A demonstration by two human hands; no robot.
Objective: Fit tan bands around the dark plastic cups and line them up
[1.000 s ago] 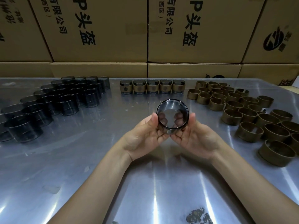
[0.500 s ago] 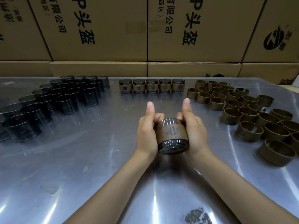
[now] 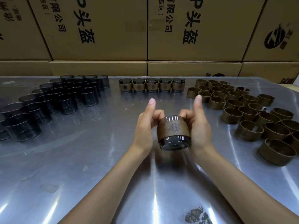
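A dark plastic cup point(image 3: 174, 143) with a tan band point(image 3: 173, 129) round its middle is held above the table between both hands. My left hand point(image 3: 145, 126) grips its left side and my right hand point(image 3: 198, 126) grips its right side, fingers curled behind it, both thumbs sticking up. The band's round emblem faces me. A row of several banded cups point(image 3: 152, 85) stands at the back centre. Bare dark cups point(image 3: 53, 101) crowd the left. Loose tan bands point(image 3: 246, 113) lie on the right.
The shiny metal table point(image 3: 80, 167) reaches to stacked cardboard boxes point(image 3: 145, 29) along the back. A dark stain point(image 3: 198, 215) marks the near edge.
The cup, whose open mouth faced me, has been tipped so that its banded side and base face me. Both thumbs have lifted off and now point up.
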